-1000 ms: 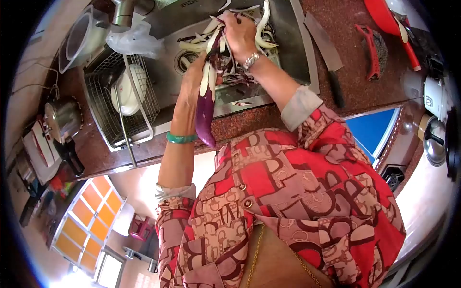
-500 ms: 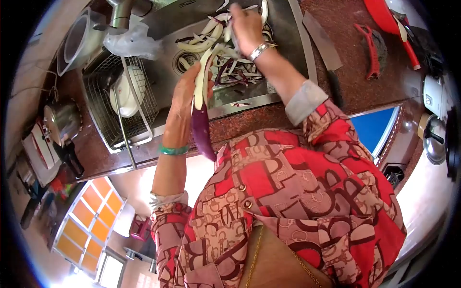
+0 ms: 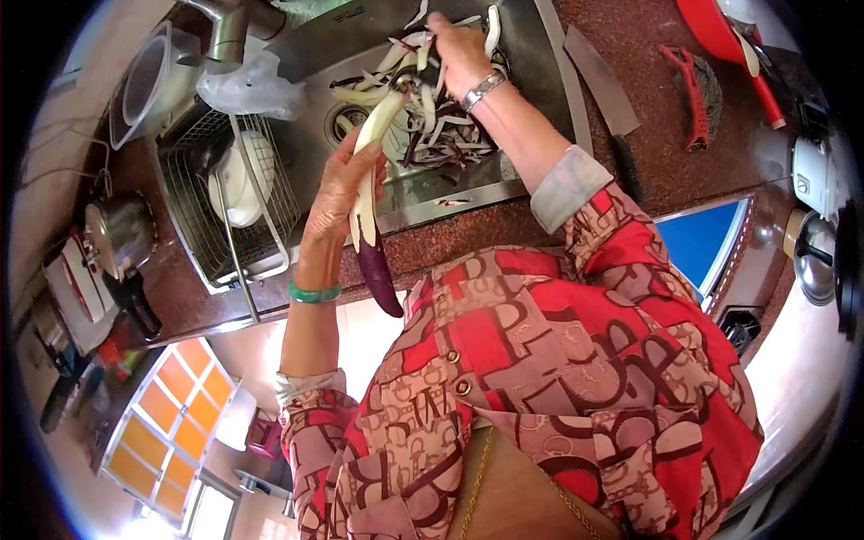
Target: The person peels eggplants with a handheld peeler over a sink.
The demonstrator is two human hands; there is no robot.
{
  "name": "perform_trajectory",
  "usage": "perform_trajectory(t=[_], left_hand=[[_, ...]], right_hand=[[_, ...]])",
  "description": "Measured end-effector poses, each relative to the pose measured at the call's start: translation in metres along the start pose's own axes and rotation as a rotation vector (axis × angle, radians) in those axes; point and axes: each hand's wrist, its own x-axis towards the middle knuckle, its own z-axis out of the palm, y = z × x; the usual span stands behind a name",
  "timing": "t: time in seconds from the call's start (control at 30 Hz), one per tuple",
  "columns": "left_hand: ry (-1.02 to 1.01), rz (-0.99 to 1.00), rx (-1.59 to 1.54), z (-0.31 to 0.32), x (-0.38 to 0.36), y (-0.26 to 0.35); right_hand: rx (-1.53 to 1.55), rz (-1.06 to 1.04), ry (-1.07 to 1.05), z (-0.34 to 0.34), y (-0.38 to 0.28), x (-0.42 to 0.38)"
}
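Note:
My left hand (image 3: 349,184) is closed round the middle of a long eggplant (image 3: 382,117). Its upper length shows pale bare flesh, while the lower end is still purple-skinned and points toward my body. Over the sink, my right hand (image 3: 461,58) is closed beside the eggplant's far end; what it grips is mostly hidden by the fingers. Beneath it, many eggplant peels (image 3: 450,144), white on one side and purple on the other, lie heaped in the steel sink (image 3: 567,90). The drain (image 3: 346,119) shows left of the heap.
To the left stand a wire dish rack (image 3: 225,261) with a white bowl (image 3: 245,180) and a clear plastic tub (image 3: 153,85). A faucet (image 3: 227,40) reaches over the sink's left. Rightward on the counter lie a broad-bladed knife (image 3: 601,83) and a red-handled tool (image 3: 695,94).
The eggplant has turned in my left hand and shows more bare flesh, with purple left mainly at the lower end. My right hand stays near the far end, slightly shifted.

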Motion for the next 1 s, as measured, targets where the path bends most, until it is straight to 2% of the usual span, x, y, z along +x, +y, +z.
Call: perform_trajectory(t=[0.03, 0.07, 0.1, 0.17, 0.23, 0.3, 0.37, 0.4, 0.43, 0.5, 0.53, 0.57, 0.63, 0.67, 0.7, 0.77, 0.83, 0.87, 0.9, 0.97, 1.0], left_hand=[[0.000, 0.000, 0.002, 0.002, -0.001, 0.002], [0.014, 0.022, 0.036, 0.003, -0.002, 0.003], [0.027, 0.043, 0.071, 0.004, -0.004, 0.003], [0.021, 0.046, 0.088, 0.001, -0.008, 0.004], [0.014, 0.040, 0.092, 0.000, -0.009, -0.001], [0.056, 0.044, 0.136, -0.005, -0.003, -0.001], [0.031, 0.060, 0.239, -0.003, -0.001, 0.000], [0.023, 0.054, 0.196, 0.000, -0.001, 0.004], [0.015, 0.048, 0.153, 0.002, -0.002, 0.007], [0.024, 0.057, 0.071, 0.004, -0.005, 0.012], [-0.017, 0.026, -0.024, 0.003, -0.006, 0.015], [-0.059, -0.009, -0.121, 0.002, -0.007, 0.015], [-0.008, -0.024, -0.104, 0.002, -0.004, 0.012], [-0.040, -0.019, -0.137, 0.002, -0.001, 0.012], [-0.072, -0.019, -0.168, 0.004, 0.000, 0.011], [-0.076, -0.011, -0.162, 0.008, -0.003, 0.013], [-0.120, 0.012, -0.309, 0.005, -0.009, 0.015], [-0.019, 0.085, -0.330, 0.004, -0.011, 0.018], [-0.090, 0.171, -0.323, -0.012, 0.000, 0.014], [0.082, 0.262, -0.421, -0.021, 0.008, 0.023], [0.055, 0.351, -0.428, -0.022, 0.010, 0.030]], right_hand=[[-0.047, -0.077, -0.022, 0.005, 0.004, -0.004], [-0.329, -0.062, -0.026, -0.004, 0.004, -0.003], [-0.327, -0.059, -0.027, -0.011, 0.004, 0.000], [-0.456, -0.135, 0.200, -0.020, 0.004, 0.018], [-0.378, -0.086, 0.069, -0.030, -0.004, 0.022], [-0.376, 0.028, 0.107, -0.020, -0.020, 0.010], [-0.262, 0.021, -0.062, -0.012, -0.029, -0.007], [-0.470, -0.154, 0.141, 0.000, -0.002, 0.004], [-0.562, 0.060, 0.091, 0.004, -0.026, -0.011], [-0.471, -0.175, 0.093, -0.006, -0.011, 0.016], [-0.380, 0.026, 0.079, -0.017, -0.018, 0.021], [-0.325, -0.085, 0.211, -0.017, -0.013, 0.020], [-0.081, 0.161, 0.023, -0.009, -0.019, 0.006], [0.163, 0.141, -0.121, -0.002, -0.022, -0.006], [-0.265, 0.016, -0.059, -0.002, -0.031, -0.016], [-0.530, -0.209, 0.184, 0.000, 0.020, 0.029], [-0.480, -0.166, 0.266, -0.019, -0.003, 0.040], [-0.292, -0.142, 0.214, -0.029, -0.002, 0.053], [-0.198, 0.110, 0.136, -0.037, -0.009, 0.057], [0.133, 0.156, -0.008, -0.038, -0.026, 0.018], [0.089, 0.178, -0.170, -0.044, -0.013, 0.020]])
